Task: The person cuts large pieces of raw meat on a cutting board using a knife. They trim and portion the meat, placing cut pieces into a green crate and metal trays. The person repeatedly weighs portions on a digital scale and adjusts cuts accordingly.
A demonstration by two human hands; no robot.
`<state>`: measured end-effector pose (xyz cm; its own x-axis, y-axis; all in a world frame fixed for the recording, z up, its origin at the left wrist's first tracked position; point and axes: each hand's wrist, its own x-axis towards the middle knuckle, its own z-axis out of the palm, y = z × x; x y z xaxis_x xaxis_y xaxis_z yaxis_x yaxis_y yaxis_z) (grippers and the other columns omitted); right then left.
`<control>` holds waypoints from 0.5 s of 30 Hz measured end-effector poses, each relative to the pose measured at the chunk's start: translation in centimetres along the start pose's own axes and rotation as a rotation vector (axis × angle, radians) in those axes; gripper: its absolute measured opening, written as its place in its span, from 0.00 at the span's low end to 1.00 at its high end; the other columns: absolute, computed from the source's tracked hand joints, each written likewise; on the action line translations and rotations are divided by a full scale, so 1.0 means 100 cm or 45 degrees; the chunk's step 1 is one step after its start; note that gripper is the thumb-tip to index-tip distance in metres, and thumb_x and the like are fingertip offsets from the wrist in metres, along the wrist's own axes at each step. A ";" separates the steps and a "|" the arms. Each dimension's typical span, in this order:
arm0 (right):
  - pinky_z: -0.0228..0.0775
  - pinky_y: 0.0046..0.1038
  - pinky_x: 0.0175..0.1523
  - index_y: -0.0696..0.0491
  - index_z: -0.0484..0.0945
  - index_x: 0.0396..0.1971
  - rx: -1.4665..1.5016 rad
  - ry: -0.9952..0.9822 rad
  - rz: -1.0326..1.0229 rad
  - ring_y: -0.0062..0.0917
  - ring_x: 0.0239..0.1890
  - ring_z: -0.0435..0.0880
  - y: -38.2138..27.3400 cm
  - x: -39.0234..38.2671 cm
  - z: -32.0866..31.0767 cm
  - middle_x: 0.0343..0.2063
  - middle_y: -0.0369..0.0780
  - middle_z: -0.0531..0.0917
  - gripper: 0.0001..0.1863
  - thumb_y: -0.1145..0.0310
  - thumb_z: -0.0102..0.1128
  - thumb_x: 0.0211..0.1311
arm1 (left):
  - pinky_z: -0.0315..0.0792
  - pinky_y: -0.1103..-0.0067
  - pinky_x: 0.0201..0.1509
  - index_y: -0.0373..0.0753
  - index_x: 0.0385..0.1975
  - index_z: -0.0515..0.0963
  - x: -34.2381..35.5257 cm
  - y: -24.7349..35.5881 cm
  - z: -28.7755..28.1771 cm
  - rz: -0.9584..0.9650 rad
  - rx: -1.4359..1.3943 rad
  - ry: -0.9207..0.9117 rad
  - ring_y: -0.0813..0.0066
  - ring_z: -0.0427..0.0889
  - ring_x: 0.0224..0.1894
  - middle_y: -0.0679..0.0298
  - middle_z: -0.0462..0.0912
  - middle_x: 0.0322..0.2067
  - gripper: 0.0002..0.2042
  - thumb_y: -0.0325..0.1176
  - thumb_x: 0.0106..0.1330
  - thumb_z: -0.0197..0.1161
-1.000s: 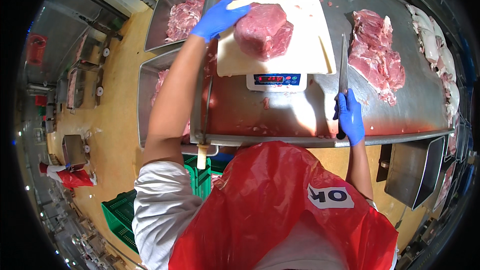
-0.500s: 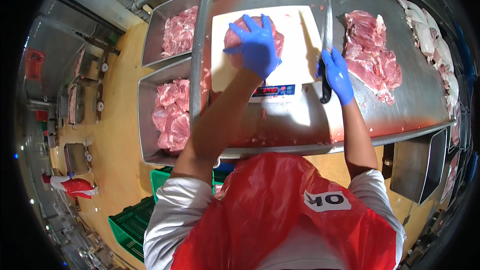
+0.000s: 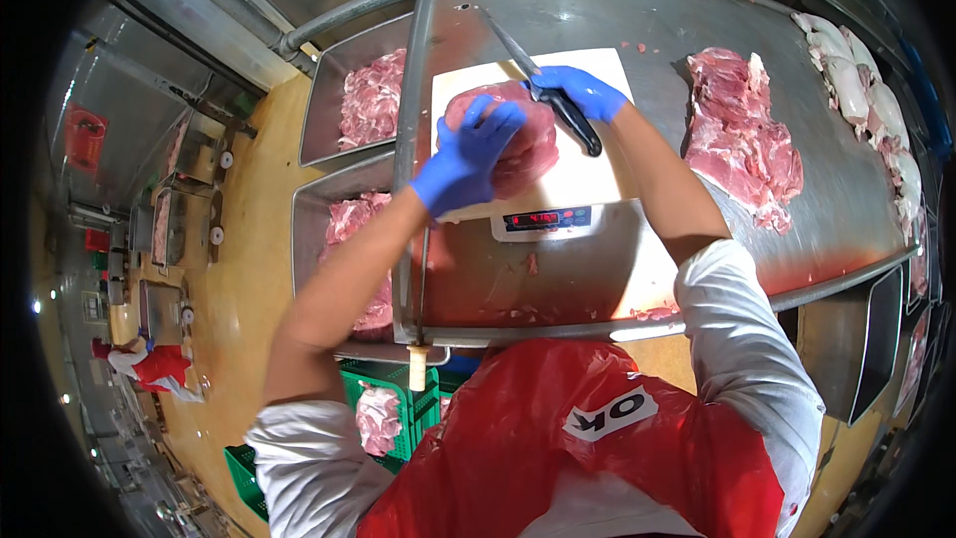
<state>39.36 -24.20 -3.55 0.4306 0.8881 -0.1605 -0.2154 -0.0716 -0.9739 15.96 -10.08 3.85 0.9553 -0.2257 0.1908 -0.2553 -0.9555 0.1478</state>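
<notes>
My left hand [image 3: 466,161] in a blue glove grips the round piece of red meat [image 3: 528,154] from its left side, fingers curved over it. My right hand [image 3: 576,90], also gloved, is closed on the knife [image 3: 578,130] at the meat's upper right, with the black handle sticking out below it and the blade [image 3: 505,37] angled to the upper left, tip beyond the board. The meat rests on a white board [image 3: 602,169] atop a scale [image 3: 546,221] with a lit red display.
Steel table [image 3: 637,249], with flat meat [image 3: 742,139] and pale pieces [image 3: 851,80] at right. Left of it are two steel bins [image 3: 309,209] of meat; below, green crates [image 3: 428,408]. An empty-looking steel bin [image 3: 851,349] is at lower right. A co-worker [image 3: 159,369] is far left.
My right hand has moved up and left with the knife, from the table's right to the meat, the blade tilting leftward. My left hand has shifted onto the meat's lower left side.
</notes>
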 end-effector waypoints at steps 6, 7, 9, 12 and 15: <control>0.75 0.28 0.52 0.60 0.77 0.46 0.212 -0.032 -0.017 0.24 0.45 0.81 0.009 -0.128 0.058 0.43 0.40 0.81 0.18 0.59 0.54 0.69 | 0.63 0.64 0.69 0.51 0.64 0.66 -0.057 -0.120 -0.026 0.674 0.651 -0.046 0.46 0.61 0.68 0.54 0.60 0.68 0.37 0.28 0.50 0.68; 0.75 0.28 0.52 0.60 0.77 0.46 0.200 0.055 0.002 0.24 0.45 0.81 0.010 -0.145 0.056 0.42 0.40 0.81 0.18 0.59 0.55 0.68 | 0.62 0.64 0.69 0.50 0.65 0.65 -0.060 -0.110 -0.026 0.405 0.366 0.178 0.47 0.62 0.68 0.52 0.60 0.67 0.35 0.29 0.53 0.66; 0.75 0.27 0.52 0.60 0.77 0.46 0.181 0.174 -0.044 0.24 0.44 0.81 0.017 -0.158 0.040 0.41 0.40 0.81 0.18 0.59 0.56 0.68 | 0.61 0.65 0.69 0.46 0.66 0.64 -0.078 -0.077 -0.026 -0.159 -0.201 0.595 0.47 0.63 0.67 0.48 0.61 0.67 0.31 0.32 0.60 0.64; 0.76 0.26 0.51 0.62 0.77 0.46 0.193 0.357 -0.122 0.22 0.42 0.80 0.014 -0.143 0.036 0.39 0.40 0.81 0.19 0.60 0.56 0.68 | 0.61 0.65 0.68 0.41 0.67 0.62 -0.080 -0.048 0.005 -0.948 -1.312 0.592 0.53 0.65 0.66 0.47 0.58 0.68 0.30 0.35 0.65 0.63; 0.74 0.25 0.52 0.62 0.77 0.47 0.248 0.329 -0.211 0.21 0.40 0.79 0.001 -0.117 0.055 0.38 0.40 0.80 0.19 0.60 0.54 0.70 | 0.64 0.70 0.67 0.36 0.66 0.62 -0.052 -0.044 0.021 -0.701 -1.130 0.631 0.62 0.69 0.62 0.51 0.66 0.64 0.32 0.36 0.64 0.66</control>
<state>29.50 -32.06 -0.84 0.6754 0.7348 -0.0622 -0.2761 0.1737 -0.9453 12.46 -5.09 0.19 0.8566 0.4670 0.2194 -0.0248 -0.3875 0.9215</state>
